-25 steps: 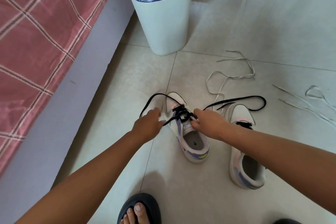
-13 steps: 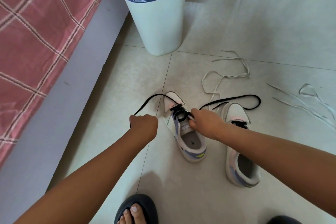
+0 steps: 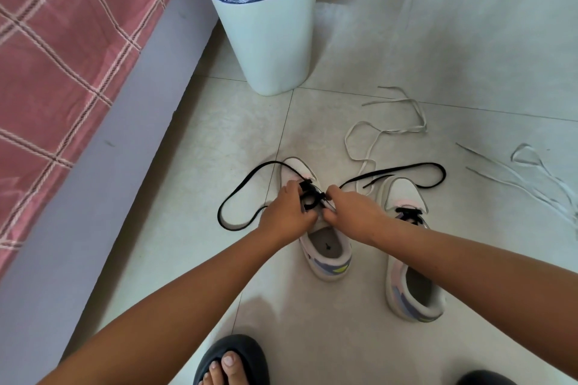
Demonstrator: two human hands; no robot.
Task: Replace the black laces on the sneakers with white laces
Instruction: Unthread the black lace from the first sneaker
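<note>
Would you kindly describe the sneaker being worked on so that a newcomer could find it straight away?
Start at the white waste bin with the blue liner beside the bed. On the tiled floor in front of it stand two pale sneakers. The sneaker being unlaced is the one nearer the bed; both hands are at its black lace, whose loose ends loop across the floor.

1. left sneaker (image 3: 328, 255): white upper, blue and yellow-green patches at heel, grey insole, black lace (image 3: 237, 194) threaded.
2. right sneaker (image 3: 409, 291): white toe, pink and blue side panels, black lacing.
3. white laces (image 3: 384, 131), loose at 1 o'clock of the sneakers; second pair (image 3: 531, 175) at 3 o'clock.
4. bin (image 3: 272, 40), 12 o'clock: white body, blue liner.
5. bedcover (image 3: 62, 50), 10 o'clock: pink-red, pale check lines.
6. floor (image 3: 469, 40): pale off-white tiles.
7. sandal (image 3: 231, 353), 6 o'clock: black.
</note>
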